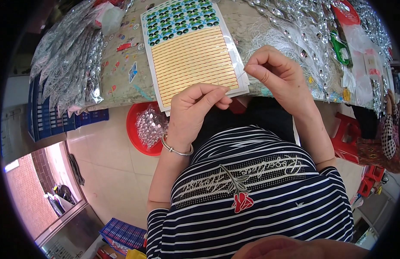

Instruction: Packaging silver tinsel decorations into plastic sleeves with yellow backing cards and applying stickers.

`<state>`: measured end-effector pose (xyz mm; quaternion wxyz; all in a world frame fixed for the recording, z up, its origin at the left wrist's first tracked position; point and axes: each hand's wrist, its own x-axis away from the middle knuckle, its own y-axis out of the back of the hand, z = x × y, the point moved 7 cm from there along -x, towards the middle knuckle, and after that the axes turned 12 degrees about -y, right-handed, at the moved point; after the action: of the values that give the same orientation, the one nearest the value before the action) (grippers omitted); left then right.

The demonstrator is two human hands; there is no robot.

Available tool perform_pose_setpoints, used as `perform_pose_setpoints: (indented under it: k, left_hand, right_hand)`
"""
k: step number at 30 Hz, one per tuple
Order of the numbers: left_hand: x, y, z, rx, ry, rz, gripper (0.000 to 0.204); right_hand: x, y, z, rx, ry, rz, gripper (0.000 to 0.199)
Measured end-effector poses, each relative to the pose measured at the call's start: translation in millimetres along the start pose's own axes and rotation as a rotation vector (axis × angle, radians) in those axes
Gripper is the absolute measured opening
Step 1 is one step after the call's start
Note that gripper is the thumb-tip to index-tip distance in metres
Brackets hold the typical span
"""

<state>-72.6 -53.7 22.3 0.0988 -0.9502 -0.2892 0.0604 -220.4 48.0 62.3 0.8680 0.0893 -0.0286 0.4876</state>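
Observation:
Both my hands are held up over the near edge of the work table. My left hand [198, 102] is closed in a pinch, thumb against forefinger; whatever lies between the fingertips is too small to tell. Higher and to the right, my right hand [280, 77] pinches too, and a faint thread-thin line shows by its fingertips. Under and beyond the hands lies a stack of printed sheets [191, 64], with rows of green and blue rounds at the far end and red-and-yellow stripes nearer me. Beside my right hand spreads a bundle of loose white threads [275, 43].
Silver beaded strands [72, 56] hang over the table's left side, and more silver strands [314, 26] cover the right. A green plastic tool-like thing [338, 47] lies among them. Below the edge stands a red basin [133, 129] with bagged clear beads [150, 125]. A red stool [346, 136] is at right.

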Motion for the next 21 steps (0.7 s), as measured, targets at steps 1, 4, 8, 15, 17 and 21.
perform_pose_setpoints:
  k: [1, 4, 8, 15, 17, 21]
  left_hand:
    - [-1, -2, -2, 0.000, -0.017, -0.015, 0.015]
    - [-8, -8, -7, 0.051, -0.049, -0.008, 0.015]
    - [-8, -12, -10, 0.008, -0.055, 0.019, 0.015]
    - [-6, -15, -5, 0.008, 0.006, 0.068, 0.013]
    - [-6, -14, -4, 0.007, 0.018, 0.076, 0.013]
    - [-6, -14, -4, -0.002, 0.015, 0.103, 0.013]
  right_hand:
    - [1, -3, 3, 0.081, 0.052, 0.009, 0.004]
    - [4, -13, 13, 0.195, 0.125, 0.024, 0.004]
    - [2, -18, 16, 0.197, 0.146, 0.020, 0.006]
    - [-6, -15, 1, 0.055, 0.037, 0.048, 0.009]
    - [-8, -15, -1, 0.028, 0.018, 0.063, 0.009]
    - [-9, -18, -1, -0.007, 0.002, 0.117, 0.009]
